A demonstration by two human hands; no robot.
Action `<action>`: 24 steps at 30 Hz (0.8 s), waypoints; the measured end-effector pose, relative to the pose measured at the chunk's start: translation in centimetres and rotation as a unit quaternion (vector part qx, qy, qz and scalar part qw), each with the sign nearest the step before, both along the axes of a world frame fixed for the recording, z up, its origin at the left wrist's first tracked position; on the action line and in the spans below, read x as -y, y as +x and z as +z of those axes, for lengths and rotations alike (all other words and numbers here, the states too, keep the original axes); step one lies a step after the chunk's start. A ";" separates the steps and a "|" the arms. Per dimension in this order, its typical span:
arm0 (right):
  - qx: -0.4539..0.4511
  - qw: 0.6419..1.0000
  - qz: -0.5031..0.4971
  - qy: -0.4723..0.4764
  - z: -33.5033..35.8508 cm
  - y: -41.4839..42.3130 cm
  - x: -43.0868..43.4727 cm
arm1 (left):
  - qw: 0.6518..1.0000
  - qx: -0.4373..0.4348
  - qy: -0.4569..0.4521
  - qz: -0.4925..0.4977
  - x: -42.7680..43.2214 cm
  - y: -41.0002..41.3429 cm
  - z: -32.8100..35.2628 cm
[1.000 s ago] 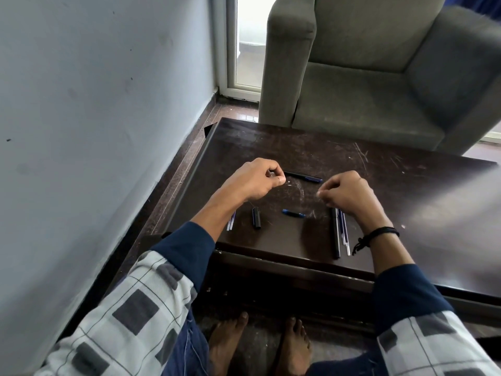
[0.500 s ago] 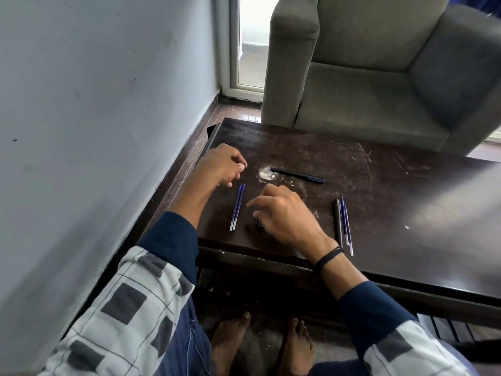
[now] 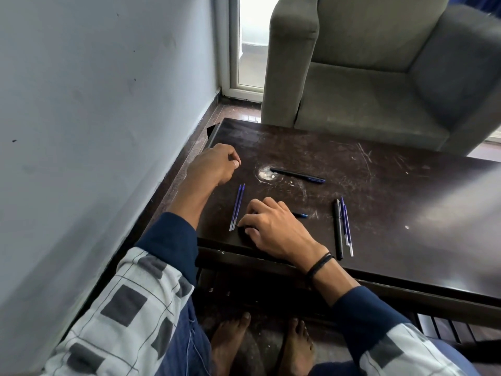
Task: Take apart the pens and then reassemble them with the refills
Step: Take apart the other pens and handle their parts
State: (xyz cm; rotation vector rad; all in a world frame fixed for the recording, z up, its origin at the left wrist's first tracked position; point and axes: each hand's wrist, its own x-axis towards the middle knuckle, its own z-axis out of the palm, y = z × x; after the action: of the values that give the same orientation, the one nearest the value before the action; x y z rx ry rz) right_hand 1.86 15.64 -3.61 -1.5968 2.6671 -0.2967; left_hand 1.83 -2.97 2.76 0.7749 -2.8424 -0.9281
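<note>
Entry: pen parts laid out on the dark surface (image 3: 393,213), with 1 small part being picked up.

I log the right hand (image 3: 273,229) low over the near edge, its fingertips (image 3: 244,222) bent onto a small dark part (image 3: 239,226) just beside 2 blue refills (image 3: 237,207). I cannot tell whether the part is gripped yet. The left hand (image 3: 214,165) rests further back with its fingers curled, and I cannot tell whether it holds anything. A blue-tipped piece (image 3: 301,215) shows past the right knuckles. 1 whole pen (image 3: 296,175) lies beyond, and 1 black barrel (image 3: 338,229) touches 2 more refills (image 3: 346,226) to the right. My advice is to pinch the part by its sides, lift it straight up and avoid nudging the refills, which would probably roll. No brand, label or writing is legible.
</note>
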 end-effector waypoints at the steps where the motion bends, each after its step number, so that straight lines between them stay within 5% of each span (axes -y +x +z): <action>1: -0.001 1.000 -0.003 -0.002 0.0 0.0 0.0 | 1.000 -0.004 0.005 0.004 0.0 -0.1 0.0; 24: -0.076 0.996 0.015 -0.046 -1.5 0.1 0.4 | 0.996 -0.049 0.074 -0.026 0.4 -0.3 0.2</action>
State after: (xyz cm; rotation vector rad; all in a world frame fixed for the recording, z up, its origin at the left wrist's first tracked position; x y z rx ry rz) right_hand 1.92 15.24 -5.10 -1.7501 2.7760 -0.3127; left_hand 1.54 -3.40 2.95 0.6517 -2.7458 -1.1600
